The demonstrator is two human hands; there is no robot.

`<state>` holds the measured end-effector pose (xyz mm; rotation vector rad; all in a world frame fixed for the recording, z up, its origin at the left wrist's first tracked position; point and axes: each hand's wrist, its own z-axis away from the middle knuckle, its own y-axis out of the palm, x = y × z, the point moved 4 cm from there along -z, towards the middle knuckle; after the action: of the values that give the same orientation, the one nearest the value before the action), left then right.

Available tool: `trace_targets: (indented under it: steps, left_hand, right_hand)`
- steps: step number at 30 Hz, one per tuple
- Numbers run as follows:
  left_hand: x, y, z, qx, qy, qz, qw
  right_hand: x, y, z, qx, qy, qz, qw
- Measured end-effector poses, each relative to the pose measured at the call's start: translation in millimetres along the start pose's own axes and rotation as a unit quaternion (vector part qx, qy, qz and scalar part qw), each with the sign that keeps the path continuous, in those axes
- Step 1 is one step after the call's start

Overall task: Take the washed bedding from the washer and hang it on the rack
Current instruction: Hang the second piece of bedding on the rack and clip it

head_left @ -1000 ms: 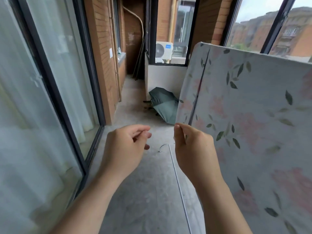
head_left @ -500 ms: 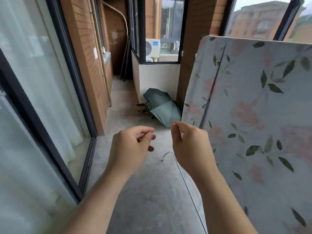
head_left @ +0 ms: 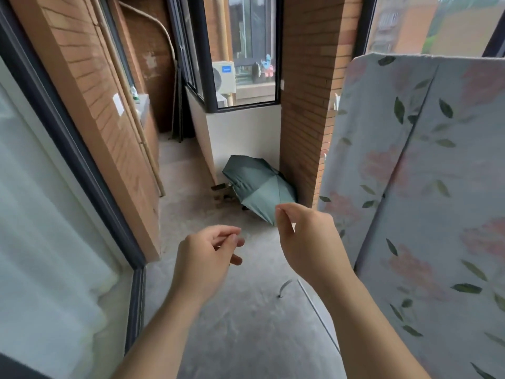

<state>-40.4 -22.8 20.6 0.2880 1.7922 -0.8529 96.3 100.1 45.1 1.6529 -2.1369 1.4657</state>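
Neither grip holds anything I can see. The left grip (head_left: 205, 255) is curled, thumb against forefinger, out over the floor (head_left: 246, 337). The right grip (head_left: 306, 239) is raised with thumb and fingertips nearly pinched, just beside the sheet (head_left: 426, 187) but apart from its near edge. The sheet is already draped over the rack on my right, hanging almost to the floor, and the top rail is hidden under it. The washer is out of view.

I judge the hanging nearly done, with straightening left. I would pinch the near edge high with the right grip and lower with the left, then draw it taut toward me to flatten the long slanting fold. I would pull evenly so the cloth does not slide off the rail, and keep the hem off the floor.
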Motion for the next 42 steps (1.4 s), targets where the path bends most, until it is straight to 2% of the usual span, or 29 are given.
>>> trace_targets:
  steps: [8,11,16,23,28,32,36,42]
  left_hand:
    - [63,29,-212,0.102,0.021,0.044,0.994]
    - [65,46,-306,0.155,0.026,0.051,0.986]
    - [48,89,-410,0.206,0.044,0.076,0.975]
    - [56,197,-498,0.307,0.042,0.049,0.95]
    - [48,275,-569,0.344,0.083,-0.015,0.935]
    - [32,323,-618,0.354,0.114,-0.031,0.928]
    - [23,378,-652,0.398,0.12,-0.029,0.909]
    - [10,473,-676,0.498,0.134,-0.007,0.856]
  right_hand:
    - [-38,113,-132,-0.026,0.061,0.088,0.994]
    - [-46,141,-194,-0.028,0.1,0.132,0.986]
    - [-77,153,-257,-0.037,0.188,0.151,0.97]
    - [-174,188,-322,-0.012,0.31,0.139,0.94]
    - [-261,208,-370,-0.036,0.353,0.113,0.928]
    - [-302,221,-407,-0.059,0.364,0.135,0.92]
    - [-336,221,-426,-0.058,0.414,0.173,0.892]
    - [-363,221,-428,-0.099,0.488,0.209,0.842]
